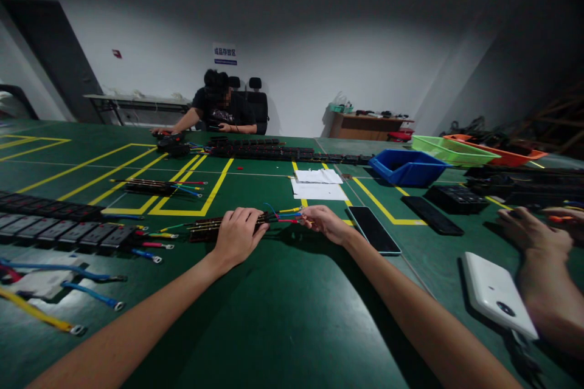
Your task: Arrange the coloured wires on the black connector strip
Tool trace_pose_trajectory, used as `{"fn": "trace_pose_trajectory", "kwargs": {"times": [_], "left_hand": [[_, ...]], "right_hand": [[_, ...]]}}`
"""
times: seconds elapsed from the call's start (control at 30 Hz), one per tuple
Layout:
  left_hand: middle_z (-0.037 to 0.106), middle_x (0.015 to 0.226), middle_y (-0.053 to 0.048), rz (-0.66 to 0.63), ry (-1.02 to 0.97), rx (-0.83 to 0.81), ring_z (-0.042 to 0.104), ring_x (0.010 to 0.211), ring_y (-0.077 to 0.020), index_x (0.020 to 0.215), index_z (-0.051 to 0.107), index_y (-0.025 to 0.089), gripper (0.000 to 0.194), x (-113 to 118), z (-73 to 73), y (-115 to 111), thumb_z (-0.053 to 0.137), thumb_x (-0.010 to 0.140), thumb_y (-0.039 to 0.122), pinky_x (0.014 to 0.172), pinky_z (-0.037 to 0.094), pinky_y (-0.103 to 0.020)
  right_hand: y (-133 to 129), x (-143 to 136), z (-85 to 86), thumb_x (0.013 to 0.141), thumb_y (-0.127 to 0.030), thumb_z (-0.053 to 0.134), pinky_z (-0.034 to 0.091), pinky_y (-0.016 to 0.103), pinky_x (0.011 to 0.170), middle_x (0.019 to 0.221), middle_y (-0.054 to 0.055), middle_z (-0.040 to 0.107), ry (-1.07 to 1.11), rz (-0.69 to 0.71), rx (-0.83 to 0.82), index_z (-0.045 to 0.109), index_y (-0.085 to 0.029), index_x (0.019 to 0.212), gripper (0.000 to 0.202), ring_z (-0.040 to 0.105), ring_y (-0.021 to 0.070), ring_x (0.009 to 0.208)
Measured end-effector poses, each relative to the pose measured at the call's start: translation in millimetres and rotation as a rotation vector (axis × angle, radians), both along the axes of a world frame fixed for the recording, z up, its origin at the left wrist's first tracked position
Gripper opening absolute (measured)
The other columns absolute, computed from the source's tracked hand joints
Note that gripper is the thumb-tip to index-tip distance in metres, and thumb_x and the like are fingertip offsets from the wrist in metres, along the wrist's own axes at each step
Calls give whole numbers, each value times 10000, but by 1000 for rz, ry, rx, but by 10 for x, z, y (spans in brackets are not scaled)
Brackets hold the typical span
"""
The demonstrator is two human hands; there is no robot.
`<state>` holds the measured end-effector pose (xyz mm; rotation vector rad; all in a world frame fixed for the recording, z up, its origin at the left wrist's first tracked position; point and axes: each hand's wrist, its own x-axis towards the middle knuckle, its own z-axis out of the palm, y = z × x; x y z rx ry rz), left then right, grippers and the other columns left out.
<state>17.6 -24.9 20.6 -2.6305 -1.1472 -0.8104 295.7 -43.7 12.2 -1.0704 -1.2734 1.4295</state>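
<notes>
1. the dark strip (201, 231) is grasped near its right end by the left hand (240, 232), fingers over the far side and thumb on the near side; it lies on the table in front of the person.
2. the coloured wires (286, 216) leaving that end, yellow, blue and red, are pinched at their tips by the right hand (325, 223). the two hands are held apart, with the wires spanned between them.
3. the green tabletop (283, 328) is marked with yellow tape lines (219, 185); a pale glare is seen on its near part.
4. to the left, a second dark strip (148, 187) is laid within the taped area; nearer, socket strips (68, 234) are set in rows, their wires ended in ring terminals.
5. beyond the hands, white papers (319, 189) are placed on the tape, and a long black row (292, 154) is stretched across the far side.
6. to the right, a phone (375, 230), a second dark phone (432, 215), a white device (499, 295) and a blue bin (392, 170) are noted; a co-worker's hand (533, 234) is rested nearby.
7. across the table, a seated person (228, 109) is observed.
8. the room is closed by a pale wall (319, 61), with a sign (225, 53), a dark door (55, 55) and a wooden desk (367, 127).
</notes>
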Motion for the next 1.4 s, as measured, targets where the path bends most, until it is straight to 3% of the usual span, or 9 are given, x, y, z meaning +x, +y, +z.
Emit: {"fn": "trace_pose_trajectory", "kwargs": {"times": [0.73,0.83,1.0,1.17,1.4], "left_hand": [[691,1135,-101,-3,5,-25,605,1033,-268,1151,650,184,335,1,16,-5,464,1011,425,854,436,-420],[686,1162,-108,6,-11,6,602,1050,-274,1163,644,184,327,-7,15,-13,474,1008,415,859,427,-425],[674,1199,-114,21,-26,63,590,1072,-285,1202,628,176,341,-15,5,-16,493,1003,418,861,416,-435],[674,1205,-109,27,-19,80,588,1078,-281,1198,624,172,338,-14,4,-17,507,1003,422,872,412,-435],[678,1201,-103,18,-26,65,592,1078,-278,1198,627,179,333,-14,3,-19,511,1003,422,872,414,-432]], "right_hand": [[-1,-2,10,710,-493,786,250,201,438,693,28,655,-27,-21,-10,736,-157,801,352,470,77,544],[-7,13,6,729,-527,776,260,201,446,674,20,637,11,10,11,717,-159,765,374,472,80,549],[-33,55,5,770,-632,718,321,192,471,854,58,706,104,134,-10,728,-172,896,478,558,115,653],[-36,33,13,783,-508,771,311,185,466,824,61,701,-24,204,4,747,-141,874,379,549,101,637],[-15,32,0,784,-487,782,290,192,470,831,55,705,-90,222,43,769,-149,961,381,528,89,633]]}}
